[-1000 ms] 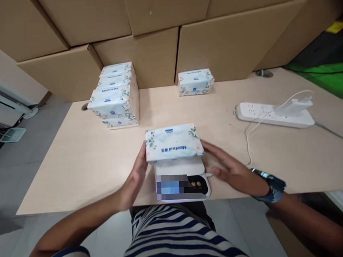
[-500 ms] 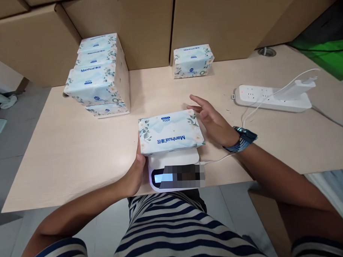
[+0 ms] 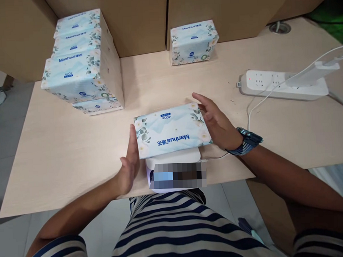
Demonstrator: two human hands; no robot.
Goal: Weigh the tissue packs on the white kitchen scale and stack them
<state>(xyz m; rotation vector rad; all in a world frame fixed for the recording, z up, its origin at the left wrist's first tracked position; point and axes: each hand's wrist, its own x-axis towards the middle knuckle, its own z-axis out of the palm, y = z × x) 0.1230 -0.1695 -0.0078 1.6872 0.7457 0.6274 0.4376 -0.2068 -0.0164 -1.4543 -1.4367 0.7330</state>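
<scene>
A blue-and-white tissue pack (image 3: pixel 171 130) lies on a small white scale (image 3: pixel 175 169) at the table's near edge. My left hand (image 3: pixel 130 160) is flat against the pack's left end, fingers stretched out. My right hand (image 3: pixel 214 121), with a watch on its wrist, is pressed flat on the pack's right end, fingers straight. The pack sits between my two palms.
A stack of several tissue packs (image 3: pixel 79 62) stands at the back left. A single pack (image 3: pixel 192 41) stands at the back middle against cardboard boxes (image 3: pixel 139 17). A white power strip (image 3: pixel 282 85) with a plugged charger and cable lies to the right on the wooden table (image 3: pixel 62 147).
My right hand has come from beside the scale up to the pack's right end. My left hand has opened flat against the left end. The view has tilted down.
</scene>
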